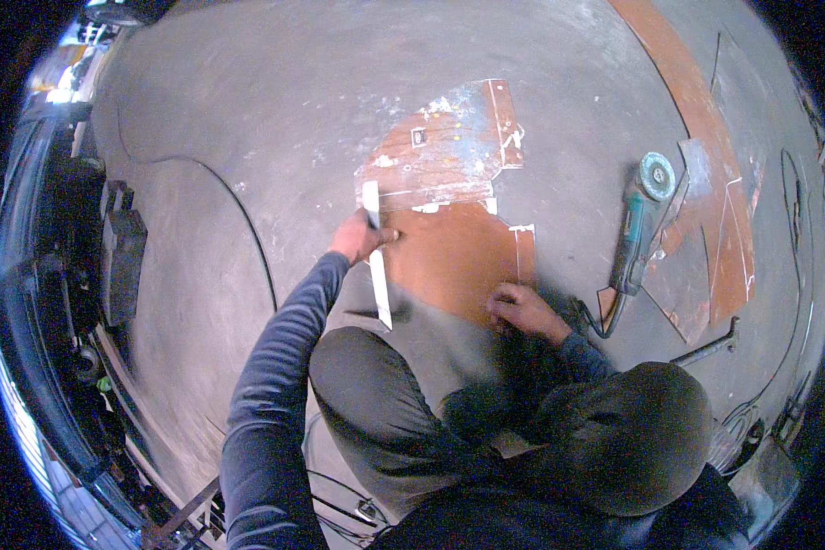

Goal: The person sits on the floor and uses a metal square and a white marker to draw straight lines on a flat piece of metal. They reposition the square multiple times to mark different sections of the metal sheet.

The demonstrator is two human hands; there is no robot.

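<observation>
A flat brown sheet [449, 252] with a white-edged right side lies in front of me. Its far edge meets a worn, paint-stained panel [440, 151] with a small square hole. My left hand [362, 236] is closed round a long white strip [381, 289] along the brown sheet's left edge, and the thumb reaches over the sheet. My right hand [529, 312] has its fingers curled at the sheet's near right corner. The fingertips touch the edge there; their undersides are in shadow.
To the right lies a teal angle grinder [634, 225] with its cord. Beyond it are brown sheet offcuts [729, 243] and a dark metal bar [706, 346]. A black cable [247, 225] crosses the floor at left, near dark blocky equipment [122, 261]. My knees [367, 380] are close below.
</observation>
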